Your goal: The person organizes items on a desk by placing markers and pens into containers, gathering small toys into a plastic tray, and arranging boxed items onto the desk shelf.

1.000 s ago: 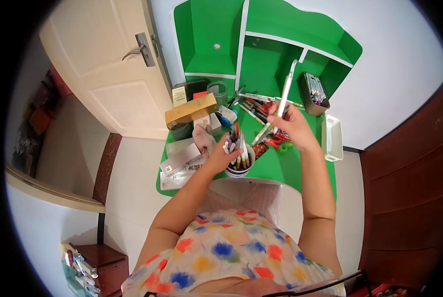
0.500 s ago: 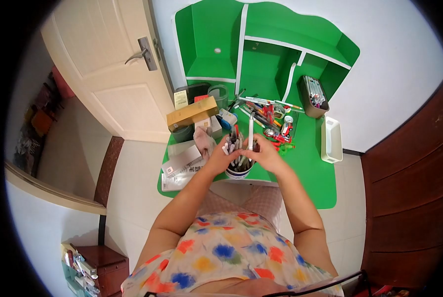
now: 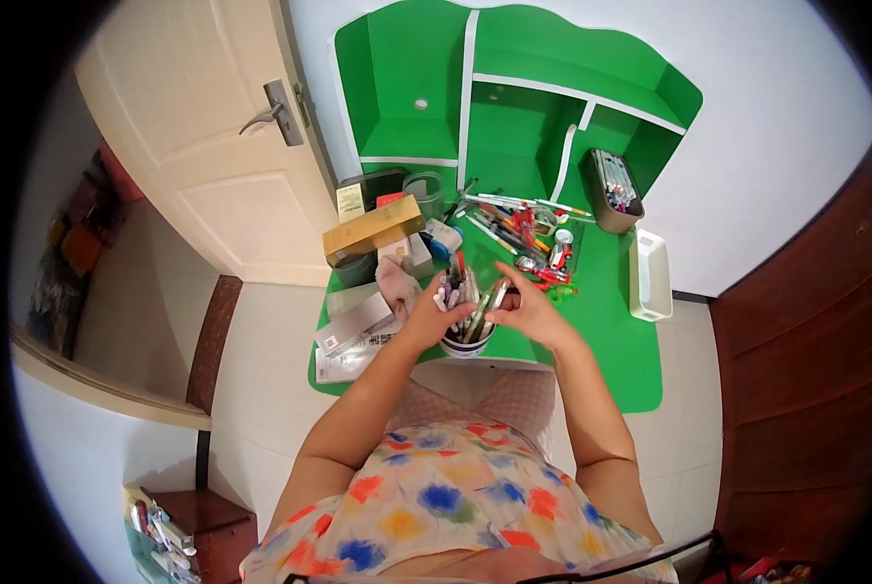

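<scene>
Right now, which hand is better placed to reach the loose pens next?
Probably the right hand: it looks open and nearer the loose pens, while the left hand curls around pens in the cup.

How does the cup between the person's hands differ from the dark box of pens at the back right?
The cup is round and white with blue marking; the box is dark and oblong. The cup sits at the near edge of the desk, between the left hand and right hand; the box stands at the back, with neither hand on it. Both hold many pens.
</scene>
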The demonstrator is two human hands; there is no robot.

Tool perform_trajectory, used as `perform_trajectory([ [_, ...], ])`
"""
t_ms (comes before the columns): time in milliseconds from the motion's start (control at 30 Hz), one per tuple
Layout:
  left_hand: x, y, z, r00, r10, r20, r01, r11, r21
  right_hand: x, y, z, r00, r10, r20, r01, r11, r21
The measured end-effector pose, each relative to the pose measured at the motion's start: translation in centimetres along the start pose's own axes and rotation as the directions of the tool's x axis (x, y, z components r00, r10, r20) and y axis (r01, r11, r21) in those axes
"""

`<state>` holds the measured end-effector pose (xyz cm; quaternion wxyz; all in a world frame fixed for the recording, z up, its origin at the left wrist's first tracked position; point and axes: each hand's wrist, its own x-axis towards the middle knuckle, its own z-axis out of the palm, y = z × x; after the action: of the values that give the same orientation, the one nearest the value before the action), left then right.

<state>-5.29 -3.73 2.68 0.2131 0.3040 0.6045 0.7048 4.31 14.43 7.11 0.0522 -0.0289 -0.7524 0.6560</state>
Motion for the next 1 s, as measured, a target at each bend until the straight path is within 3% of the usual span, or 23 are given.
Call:
perform_trajectory([
  [33, 0.0, -0.1, -0.1, 1.0, 0.0, 0.005, 0.0, 1.0, -0.003, -0.1, 0.0, 0.0, 0.999, 0.047, -0.005, -0.046, 0.995, 0.092],
  [133, 0.1, -0.3, -0.1, 1.0, 0.016, 0.001, -0.016, 1.0, -0.005, 0.2, 0.3, -0.7, 0.984, 0.151, 0.093, -0.159, 0.983, 0.087],
  [233, 0.1, -0.6, -0.2, 0.999, 0.033, 0.013, -0.033, 0.999, -0.003, 0.7, 2.0, -0.8, 0.989, 0.079, 0.124, -0.066, 0.992, -0.104],
  [333, 0.0, -0.3, -0.1, 0.999, 0.034, -0.003, -0.034, 0.999, -0.004, 0.7, 1.9, 0.4, 0.988, -0.141, 0.062, 0.153, 0.884, -0.443],
  [433, -0.1, 0.1, 0.0, 0.995, 0.099, 0.003, -0.099, 0.995, -0.01, 0.4, 0.3, 1.5, 0.95, -0.312, 0.005, 0.269, 0.81, -0.521],
  [533, -0.4, 1.1, 0.3, 0.995, 0.094, -0.015, -0.094, 0.995, 0.045, 0.4, -0.6, 1.7, 0.939, -0.343, 0.026, 0.291, 0.751, -0.592],
  [633, -0.3, 1.7, 0.8, 0.993, 0.102, -0.054, -0.099, 0.993, 0.067, 0.6, -1.8, 1.8, 0.988, -0.151, -0.02, 0.114, 0.821, -0.56],
  [733, -0.1, 0.9, 0.7, 0.989, 0.102, -0.112, -0.075, 0.973, 0.219, 1.2, -0.8, 1.9, 0.985, -0.162, -0.061, 0.105, 0.842, -0.53],
  [833, -0.1, 0.7, 0.7, 0.978, 0.161, -0.13, -0.133, 0.97, 0.205, 0.9, -1.1, 1.4, 0.992, -0.112, 0.066, 0.13, 0.837, -0.532],
  [1000, 0.0, -0.1, 0.5, 0.981, 0.141, -0.13, -0.113, 0.973, 0.199, 0.4, -1.7, 2.6, 0.987, -0.15, 0.064, 0.152, 0.707, -0.691],
])
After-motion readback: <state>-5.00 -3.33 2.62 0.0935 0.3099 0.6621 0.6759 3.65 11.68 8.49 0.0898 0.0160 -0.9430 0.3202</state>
